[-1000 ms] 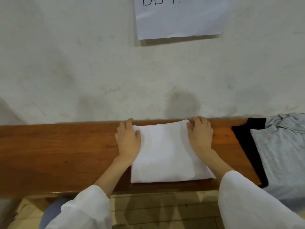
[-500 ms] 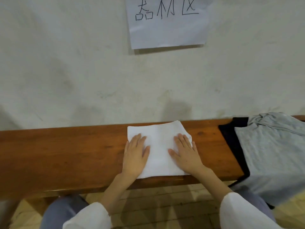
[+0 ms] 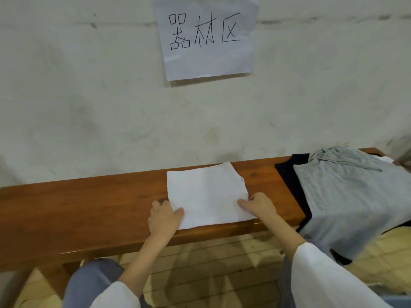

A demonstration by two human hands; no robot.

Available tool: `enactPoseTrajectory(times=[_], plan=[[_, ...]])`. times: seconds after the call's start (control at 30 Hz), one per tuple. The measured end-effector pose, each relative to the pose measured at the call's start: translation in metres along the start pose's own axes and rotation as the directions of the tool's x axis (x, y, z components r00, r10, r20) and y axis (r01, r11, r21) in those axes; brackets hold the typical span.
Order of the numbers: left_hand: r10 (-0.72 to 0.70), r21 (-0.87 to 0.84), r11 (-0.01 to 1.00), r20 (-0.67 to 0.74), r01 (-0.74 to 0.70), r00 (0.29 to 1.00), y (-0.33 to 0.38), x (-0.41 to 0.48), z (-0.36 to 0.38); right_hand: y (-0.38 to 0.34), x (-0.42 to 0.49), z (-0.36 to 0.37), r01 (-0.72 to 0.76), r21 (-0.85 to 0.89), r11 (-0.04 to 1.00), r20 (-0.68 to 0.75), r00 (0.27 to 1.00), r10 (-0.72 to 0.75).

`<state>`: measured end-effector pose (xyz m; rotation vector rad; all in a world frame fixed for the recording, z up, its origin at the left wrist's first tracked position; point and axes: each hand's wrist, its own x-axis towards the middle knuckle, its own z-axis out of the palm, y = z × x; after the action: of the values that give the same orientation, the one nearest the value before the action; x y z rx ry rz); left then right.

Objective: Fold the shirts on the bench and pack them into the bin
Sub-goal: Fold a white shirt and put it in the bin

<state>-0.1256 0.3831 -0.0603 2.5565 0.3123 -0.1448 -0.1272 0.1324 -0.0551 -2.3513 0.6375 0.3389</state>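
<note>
A white shirt (image 3: 206, 194), folded into a flat square, lies on the wooden bench (image 3: 89, 210) near its front edge. My left hand (image 3: 163, 218) grips the shirt's near left corner, thumb on top and fingers tucked at its edge. My right hand (image 3: 260, 206) grips the near right corner the same way, thumb lying on the cloth. To the right, a grey shirt (image 3: 347, 201) lies spread over a black shirt (image 3: 289, 178) and hangs over the bench's front edge. No bin can be made out for certain.
A plastered wall rises right behind the bench, with a paper sign (image 3: 206, 38) taped to it. Tiled floor (image 3: 211, 263) shows below the bench. My knees sit under the bench's front edge. A pale blue rim (image 3: 398, 302) peeks in at the bottom right corner.
My hands slid from the shirt's far corners across its top to its near corners, and now grip the edges instead of lying flat. The view tilted upward and leftward.
</note>
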Motion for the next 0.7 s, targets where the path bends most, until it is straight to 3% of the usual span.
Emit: enactPoseTrajectory(times=[0.07,0.17,0.23,0.3,0.4,0.57,0.63,0.7], plan=[[-0.023,-0.242,0.969,0.095,0.045,0.995,0.007,0.001,-0.007,-0.001,-0.005,0.001,0.06,0.066,0.996,-0.068,0.996,-0.055],[-0.123,-0.643,0.715,0.27,0.273,0.955,0.016,0.0,-0.018,-0.004,-0.011,-0.001,0.101,0.243,0.965,-0.107,0.991,-0.077],[-0.15,-0.728,0.558,0.384,0.398,0.911,0.019,-0.001,-0.024,-0.004,-0.017,-0.008,0.017,0.483,0.875,-0.072,0.997,0.021],[-0.1,-0.753,0.48,0.463,0.45,0.881,0.025,-0.003,-0.029,0.001,-0.023,-0.017,-0.034,0.632,0.774,-0.076,0.992,0.105],[0.011,-0.765,0.5,0.474,0.406,0.881,0.05,-0.006,-0.032,0.021,-0.035,-0.039,0.042,0.678,0.733,-0.198,0.972,0.128],[0.146,-0.751,0.639,0.331,0.166,0.932,0.13,-0.038,0.0,0.096,-0.065,-0.089,0.195,0.662,0.724,-0.415,0.899,0.138],[0.269,-0.732,0.681,0.283,0.026,0.921,0.164,-0.064,0.024,0.138,-0.085,-0.108,0.222,0.633,0.741,-0.475,0.868,0.146],[0.431,-0.721,0.687,0.302,-0.093,0.85,0.193,-0.092,0.055,0.186,-0.109,-0.126,0.208,0.581,0.787,-0.497,0.856,0.141]])
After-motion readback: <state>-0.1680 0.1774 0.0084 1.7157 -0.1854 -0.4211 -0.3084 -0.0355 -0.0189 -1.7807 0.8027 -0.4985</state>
